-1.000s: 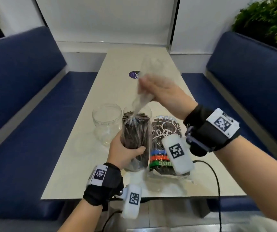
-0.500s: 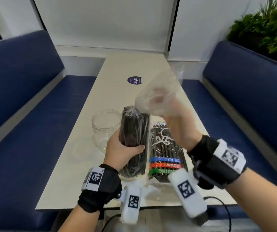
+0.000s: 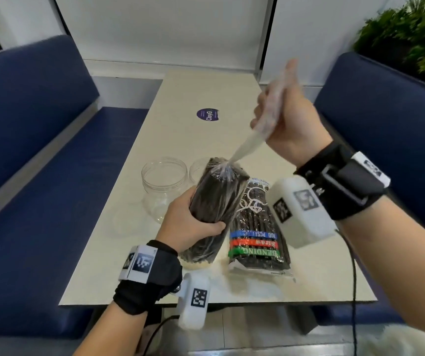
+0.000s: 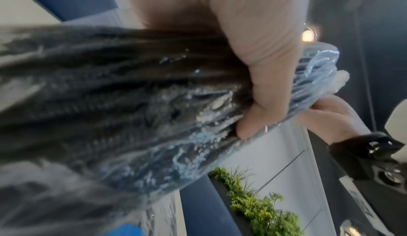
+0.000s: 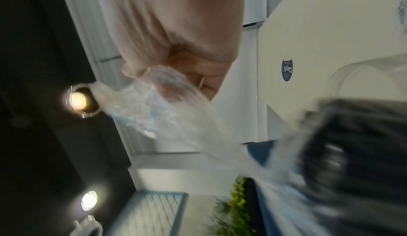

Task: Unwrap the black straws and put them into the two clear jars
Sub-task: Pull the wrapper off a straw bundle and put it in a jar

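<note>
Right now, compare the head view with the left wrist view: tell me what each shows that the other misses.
Head view only: the two jars, the nearer one whole and the other mostly hidden, a second straw pack lying flat, the table and its purple sticker.

Left wrist view only: the fingers curled around the bundle from close up, and a ceiling light.

Both: the left hand gripping the wrapped straw bundle, and the right hand pulling the wrap off its top.
</note>
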Demonstrator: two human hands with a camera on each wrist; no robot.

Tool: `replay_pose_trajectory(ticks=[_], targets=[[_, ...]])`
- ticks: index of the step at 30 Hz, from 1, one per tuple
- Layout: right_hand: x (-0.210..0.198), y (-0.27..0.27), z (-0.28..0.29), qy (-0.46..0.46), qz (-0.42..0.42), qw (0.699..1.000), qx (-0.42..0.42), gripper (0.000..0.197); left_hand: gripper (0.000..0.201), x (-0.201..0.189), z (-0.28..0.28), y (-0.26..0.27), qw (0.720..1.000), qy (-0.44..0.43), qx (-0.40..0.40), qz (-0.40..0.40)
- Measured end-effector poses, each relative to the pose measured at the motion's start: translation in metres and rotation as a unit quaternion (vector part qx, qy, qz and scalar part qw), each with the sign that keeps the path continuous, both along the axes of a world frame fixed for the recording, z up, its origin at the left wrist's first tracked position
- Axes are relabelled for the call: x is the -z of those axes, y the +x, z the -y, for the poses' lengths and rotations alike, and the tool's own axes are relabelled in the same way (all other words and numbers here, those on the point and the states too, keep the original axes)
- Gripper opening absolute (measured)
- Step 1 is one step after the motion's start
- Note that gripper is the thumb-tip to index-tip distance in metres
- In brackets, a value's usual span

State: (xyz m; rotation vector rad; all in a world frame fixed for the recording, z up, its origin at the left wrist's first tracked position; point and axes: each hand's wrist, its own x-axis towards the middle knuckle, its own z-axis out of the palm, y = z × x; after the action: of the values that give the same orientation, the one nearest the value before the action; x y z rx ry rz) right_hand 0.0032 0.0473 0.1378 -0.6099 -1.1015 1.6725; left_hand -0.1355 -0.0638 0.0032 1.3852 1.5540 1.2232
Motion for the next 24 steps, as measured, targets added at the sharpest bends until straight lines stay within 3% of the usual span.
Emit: replay_pose_trajectory(ticks=[3,4,5,7,9,10,14,15,17,20,22,23,24], targets=[[-0.003,0.008,-0.009,-0.022,-0.12,0.992,0.032,0.05,0.048,0.0,0.0,-0.004,0.997,0.005,-0.057,0.042],[0.0,0.01,-0.007,-0.025,-0.125,0.991,0.047,0.048,0.046,-0.001,-0.001,-0.005,0.994,0.009,-0.09,0.054],[0.006,0.01,-0.002,-0.024,-0.093,0.994,0.06,0.046,0.045,-0.002,-0.002,-0.006,0.991,0.013,-0.121,0.056],[0.023,0.008,0.016,0.028,0.061,0.997,0.043,0.035,0.046,-0.004,-0.003,-0.004,0.987,0.016,-0.154,0.049],[0.041,-0.001,0.041,0.114,0.23,0.966,-0.022,0.038,0.045,-0.006,-0.004,0.0,0.985,0.013,-0.164,0.047],[0.048,-0.007,0.051,0.147,0.271,0.951,-0.038,0.038,0.044,-0.006,-0.004,0.002,0.985,0.012,-0.163,0.047],[0.047,-0.021,0.053,0.22,0.261,0.937,0.07,0.014,0.049,-0.004,0.001,0.006,0.993,0.015,-0.121,-0.001],[0.04,-0.019,0.048,0.238,0.276,0.929,0.066,0.009,0.05,-0.004,0.003,0.004,0.994,0.013,-0.105,-0.016],[0.024,-0.006,0.036,0.298,0.322,0.899,-0.018,0.01,0.052,-0.002,0.007,-0.004,0.997,-0.003,-0.071,-0.02],[-0.004,0.013,0.023,0.388,0.39,0.824,-0.132,0.029,0.053,0.0,0.009,-0.019,0.998,-0.042,0.0,-0.035],[-0.024,0.019,0.019,0.429,0.409,0.794,-0.132,0.037,0.054,0.0,0.009,-0.026,0.996,-0.067,0.041,-0.05],[-0.032,0.02,0.017,0.465,0.432,0.766,-0.101,0.035,0.055,0.0,0.008,-0.028,0.994,-0.075,0.051,-0.055],[-0.039,0.021,0.015,0.515,0.467,0.717,-0.052,0.029,0.055,0.0,0.007,-0.029,0.994,-0.074,0.052,-0.056]])
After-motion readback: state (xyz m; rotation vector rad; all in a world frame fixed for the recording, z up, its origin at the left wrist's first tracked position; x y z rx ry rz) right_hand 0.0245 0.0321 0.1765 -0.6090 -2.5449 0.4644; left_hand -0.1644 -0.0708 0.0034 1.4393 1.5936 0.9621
